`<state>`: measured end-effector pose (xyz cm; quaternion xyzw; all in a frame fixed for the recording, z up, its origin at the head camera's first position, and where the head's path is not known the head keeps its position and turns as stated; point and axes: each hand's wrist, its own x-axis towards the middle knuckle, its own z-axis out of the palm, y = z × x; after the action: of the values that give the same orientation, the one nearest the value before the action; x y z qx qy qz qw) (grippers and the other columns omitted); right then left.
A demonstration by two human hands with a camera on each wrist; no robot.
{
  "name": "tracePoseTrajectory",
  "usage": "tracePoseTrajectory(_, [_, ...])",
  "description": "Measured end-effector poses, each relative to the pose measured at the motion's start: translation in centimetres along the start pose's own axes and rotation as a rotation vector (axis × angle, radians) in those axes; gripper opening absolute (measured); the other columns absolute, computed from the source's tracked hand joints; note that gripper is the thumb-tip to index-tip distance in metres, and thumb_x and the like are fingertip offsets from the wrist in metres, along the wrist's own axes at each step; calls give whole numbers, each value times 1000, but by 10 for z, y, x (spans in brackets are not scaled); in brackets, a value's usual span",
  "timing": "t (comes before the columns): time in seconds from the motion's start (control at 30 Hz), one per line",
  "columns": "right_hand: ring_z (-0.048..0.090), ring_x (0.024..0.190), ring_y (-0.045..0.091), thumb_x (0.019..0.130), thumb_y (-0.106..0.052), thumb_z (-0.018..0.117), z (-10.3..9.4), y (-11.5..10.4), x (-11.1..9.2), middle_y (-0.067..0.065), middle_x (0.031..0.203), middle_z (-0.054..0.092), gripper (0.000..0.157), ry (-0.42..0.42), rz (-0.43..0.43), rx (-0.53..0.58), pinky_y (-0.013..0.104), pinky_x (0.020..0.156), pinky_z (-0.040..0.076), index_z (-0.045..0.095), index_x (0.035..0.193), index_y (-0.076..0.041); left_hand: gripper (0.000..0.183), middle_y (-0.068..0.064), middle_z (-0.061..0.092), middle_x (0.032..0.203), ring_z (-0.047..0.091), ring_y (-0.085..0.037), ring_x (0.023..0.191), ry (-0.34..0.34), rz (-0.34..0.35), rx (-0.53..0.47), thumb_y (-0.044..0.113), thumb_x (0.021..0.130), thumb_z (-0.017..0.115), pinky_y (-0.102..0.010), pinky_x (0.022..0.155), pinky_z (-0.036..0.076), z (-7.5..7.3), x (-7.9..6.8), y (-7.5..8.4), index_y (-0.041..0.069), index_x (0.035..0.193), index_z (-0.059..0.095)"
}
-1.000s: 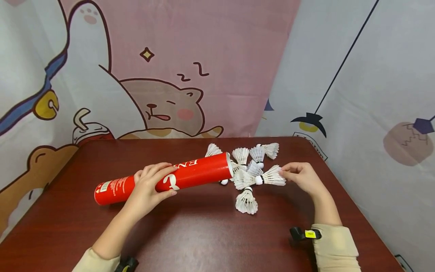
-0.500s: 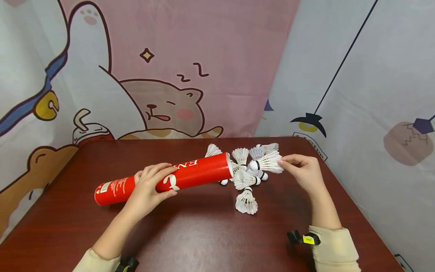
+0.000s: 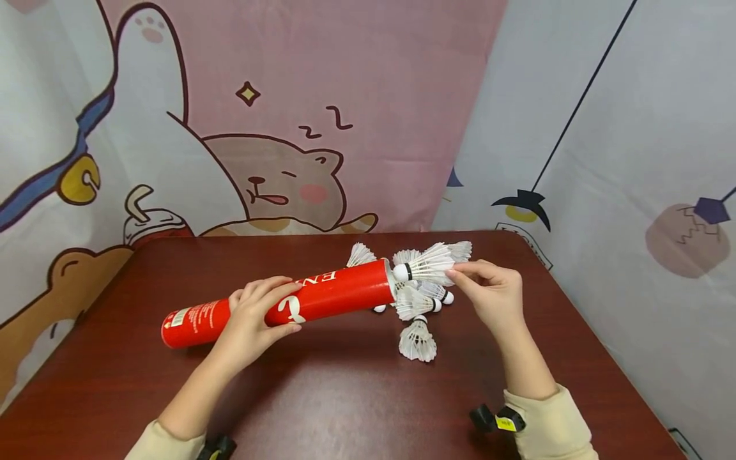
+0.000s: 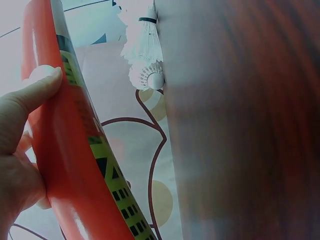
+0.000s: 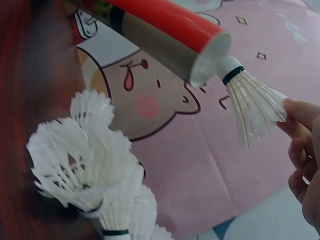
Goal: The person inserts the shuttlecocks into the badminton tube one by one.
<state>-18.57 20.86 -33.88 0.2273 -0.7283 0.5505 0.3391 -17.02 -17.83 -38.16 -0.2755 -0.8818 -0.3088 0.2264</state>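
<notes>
Since half a second ago, the right hand has travelled toward nine o'clock, bringing the held shuttlecock up to the red tube; the tube looks almost unmoved. Its open mouth lies at nine o'clock from the right fingers, just beyond the cork. Tube and shuttlecock run nearly in line, from slightly below nine o'clock to slightly above three, cork leading. Whether cork and rim touch, I cannot tell; the rim seems the likeliest snag. The right hand is nearer the mouth, its thumb and fingers pinching the feather edge. The left hand grips the tube farther back, thumb on the near side, fingers over the top. Around the mouth, loose shuttlecocks lie on the table at eleven, one, two and four o'clock, another at five.
</notes>
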Motion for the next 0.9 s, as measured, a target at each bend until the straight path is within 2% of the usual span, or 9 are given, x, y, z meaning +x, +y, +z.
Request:
tracePoseTrajectory(0.17, [44, 54, 6, 64, 24, 74, 13, 0, -2, 5, 62, 63, 19, 6, -109, 38, 20, 46, 31, 72, 73, 9, 72, 0, 51, 131, 41, -22, 117, 3, -2, 2, 20, 65, 90, -50, 85, 23, 0, 0, 1, 24, 130, 59])
tracePoseTrajectory(0.37, [56, 62, 5, 59, 23, 78, 24, 3, -8, 11, 68, 68, 22, -11, -209, -15, 16, 52, 38, 73, 71, 5, 71, -1, 52, 130, 41, -23, 117, -1, 2, -3, 19, 64, 90, -50, 84, 23, 1, 0, 2, 23, 128, 60])
tracePoseTrajectory(0.47, [57, 62, 7, 57, 23, 79, 29, 4, -10, 11, 67, 67, 24, -19, -234, -13, 17, 53, 38, 73, 72, 5, 71, -1, 52, 130, 41, -23, 117, 1, 2, -3, 19, 64, 90, -50, 84, 23, 1, -1, 2, 23, 129, 60])
tracePoseTrajectory(0.67, [50, 57, 9, 57, 21, 79, 37, 3, -13, 7, 65, 67, 25, -53, -262, 11, 19, 50, 33, 74, 73, 3, 71, -1, 52, 130, 41, -23, 117, -1, 5, -2, 20, 64, 90, -51, 84, 23, 1, -1, 2, 23, 128, 60])
tracePoseTrajectory(0.9, [58, 61, 14, 55, 26, 76, 45, -23, -12, 13, 66, 67, 26, -110, -274, 56, 22, 55, 42, 72, 73, 7, 71, -1, 52, 130, 42, -22, 117, 0, 20, -6, 21, 65, 89, -50, 84, 24, 2, -1, 2, 23, 129, 60])
